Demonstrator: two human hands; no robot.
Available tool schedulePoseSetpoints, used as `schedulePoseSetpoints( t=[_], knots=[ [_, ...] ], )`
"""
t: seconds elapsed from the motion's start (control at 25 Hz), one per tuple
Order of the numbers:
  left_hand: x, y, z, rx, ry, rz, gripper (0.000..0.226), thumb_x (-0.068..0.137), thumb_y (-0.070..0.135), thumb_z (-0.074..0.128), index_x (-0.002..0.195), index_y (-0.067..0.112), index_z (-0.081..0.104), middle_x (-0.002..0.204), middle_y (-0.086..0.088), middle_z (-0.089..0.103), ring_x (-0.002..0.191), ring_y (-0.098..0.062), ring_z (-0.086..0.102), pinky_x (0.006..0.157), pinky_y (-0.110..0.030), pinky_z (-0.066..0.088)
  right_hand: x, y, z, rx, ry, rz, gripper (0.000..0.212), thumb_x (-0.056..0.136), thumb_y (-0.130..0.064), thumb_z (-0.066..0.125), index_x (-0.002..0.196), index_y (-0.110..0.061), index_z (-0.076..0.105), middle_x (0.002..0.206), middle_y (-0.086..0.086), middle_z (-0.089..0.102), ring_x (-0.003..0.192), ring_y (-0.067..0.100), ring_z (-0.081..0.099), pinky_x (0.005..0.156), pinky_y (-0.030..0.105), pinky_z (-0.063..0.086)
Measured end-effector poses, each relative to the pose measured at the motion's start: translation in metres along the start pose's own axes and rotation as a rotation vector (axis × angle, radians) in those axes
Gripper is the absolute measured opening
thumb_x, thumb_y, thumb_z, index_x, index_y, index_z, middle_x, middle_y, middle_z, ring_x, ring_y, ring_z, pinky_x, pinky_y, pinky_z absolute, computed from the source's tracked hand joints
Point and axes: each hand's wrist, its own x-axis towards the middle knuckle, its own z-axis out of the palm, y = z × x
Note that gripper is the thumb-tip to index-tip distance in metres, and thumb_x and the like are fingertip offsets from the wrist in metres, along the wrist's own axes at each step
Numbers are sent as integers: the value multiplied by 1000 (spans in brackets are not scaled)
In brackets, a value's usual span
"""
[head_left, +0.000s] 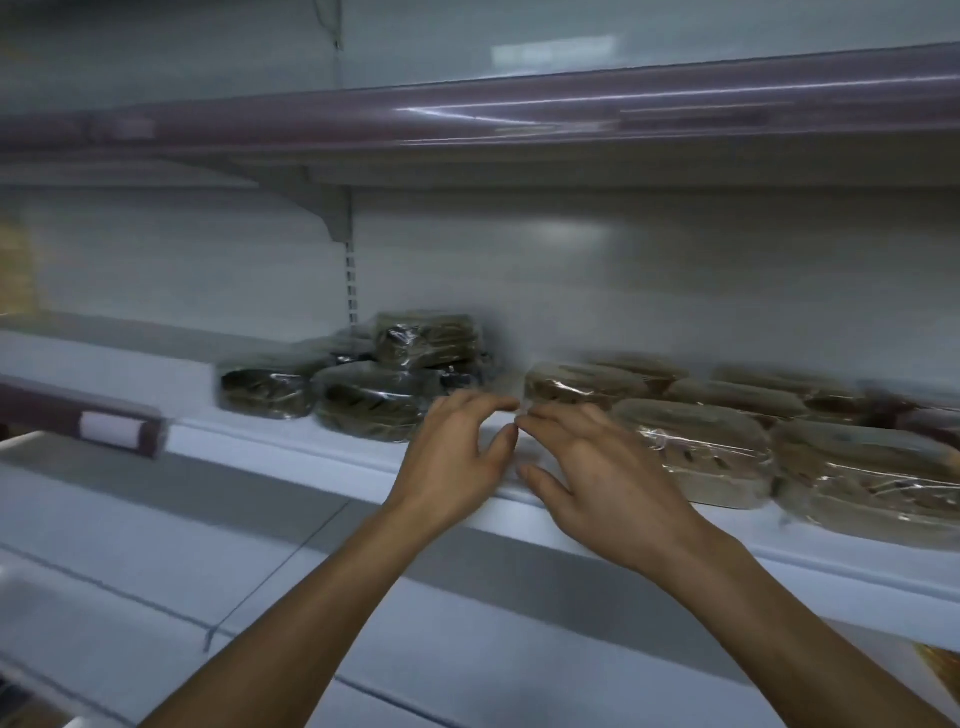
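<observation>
Mid-frame, on the shelf: loaf lies just beyond both hands, long axis running right. Left hand and right hand loosely spread, holding nothing. Right fingertips nearer; contact unclear through blur.

Both bare forearms extend forward and converge. Left grip and right grip are palm-down, side by side, fingers loosely bent, spread and holding nothing; nearest fingertips almost meet.

wrapped loaves on the shelf, both hands before them
</observation>
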Motion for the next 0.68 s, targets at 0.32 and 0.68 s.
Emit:
schedulePoseSetpoints(
  t=[0.32,0.68],
  knots=[
    [-45,-52,-54,37,212,-9,30,92,24,64,121,29,66,116,15,49,114,-9,49,95,-34,48,19,-30,27,208,-103,38,55,99,-42,46,151,-27,35,149,-10,39,137,10,28,110,25,29],
    [-16,-122,-102,-33,39,-107,73,83,63,59,147,39,33,146,4,32,135,-15,30,106,-40,44,75,-79,60,295,-122,299,94,85,-75,42,157,-31,0,160,-7,17,147,10,12,116,37,26]
  ],
)
